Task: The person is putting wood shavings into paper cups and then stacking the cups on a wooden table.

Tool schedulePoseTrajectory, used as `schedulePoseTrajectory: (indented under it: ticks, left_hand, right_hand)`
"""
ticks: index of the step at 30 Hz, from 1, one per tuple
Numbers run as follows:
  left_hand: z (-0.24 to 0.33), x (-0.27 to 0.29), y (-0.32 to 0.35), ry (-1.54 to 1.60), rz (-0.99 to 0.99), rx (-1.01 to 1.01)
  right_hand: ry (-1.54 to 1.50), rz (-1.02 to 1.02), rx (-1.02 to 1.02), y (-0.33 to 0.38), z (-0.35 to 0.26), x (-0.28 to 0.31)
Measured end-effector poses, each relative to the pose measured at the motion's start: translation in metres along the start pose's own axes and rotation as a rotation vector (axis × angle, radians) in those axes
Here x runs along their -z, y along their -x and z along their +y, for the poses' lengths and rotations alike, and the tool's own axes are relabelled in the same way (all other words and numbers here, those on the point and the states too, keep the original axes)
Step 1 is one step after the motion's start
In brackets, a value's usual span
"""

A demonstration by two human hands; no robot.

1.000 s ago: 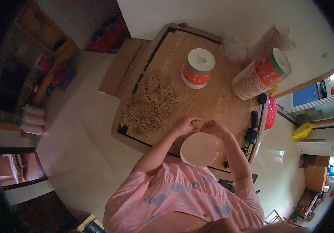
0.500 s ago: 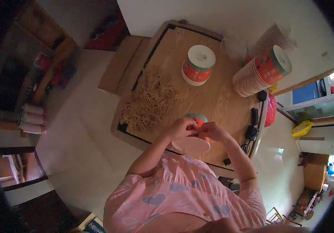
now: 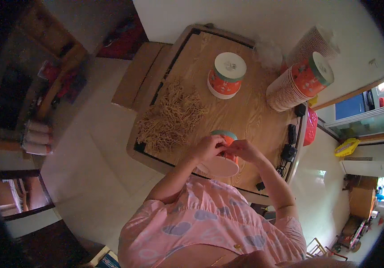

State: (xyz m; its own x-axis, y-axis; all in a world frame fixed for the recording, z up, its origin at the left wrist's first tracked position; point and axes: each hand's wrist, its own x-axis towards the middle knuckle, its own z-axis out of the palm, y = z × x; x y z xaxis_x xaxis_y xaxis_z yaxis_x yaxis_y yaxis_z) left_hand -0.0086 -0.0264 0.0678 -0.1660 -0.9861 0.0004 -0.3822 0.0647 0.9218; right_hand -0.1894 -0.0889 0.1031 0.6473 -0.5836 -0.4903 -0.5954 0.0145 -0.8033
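Note:
An orange paper bucket with a teal band (image 3: 224,133) is at the table's near edge, its pale round end (image 3: 221,166) tilted toward me. My left hand (image 3: 210,148) and my right hand (image 3: 244,150) meet over its side, fingers pinched close together. Whatever lies between the fingertips is too small to make out. Left of my hands lies a tangled heap of tan cords (image 3: 174,118). Farther back, another orange bucket (image 3: 226,84) stands with its white round end up.
A leaning stack of nested buckets (image 3: 288,91) stands at the table's right, a paler stack (image 3: 314,44) behind it. Clear plastic wrap (image 3: 268,56) lies nearby. Black adapters (image 3: 289,152) with cables line the right edge. A cardboard piece (image 3: 138,78) sits beyond the left edge.
The bucket's pale round end has shifted slightly left. Both hands stay together over the bucket's side with small finger movements.

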Motion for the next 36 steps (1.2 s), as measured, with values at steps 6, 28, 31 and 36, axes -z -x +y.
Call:
schedulePoseTrajectory:
  ticks: [6,28,31,36]
  left_hand:
    - [0.000,-0.001,-0.003,0.028,0.042,0.020]
    - [-0.002,0.003,-0.017,0.434,0.166,0.156]
    - [0.004,0.003,-0.018,0.406,0.185,0.128]
    - [-0.002,-0.002,-0.019,0.424,0.191,0.098]
  right_hand:
    - [0.068,0.018,0.006,0.000,-0.013,-0.002]
    - [-0.400,0.020,0.128,-0.014,0.004,-0.002]
    - [-0.409,0.053,0.118,-0.014,-0.008,-0.004]
    - [-0.262,0.085,0.081,-0.013,-0.016,-0.001]
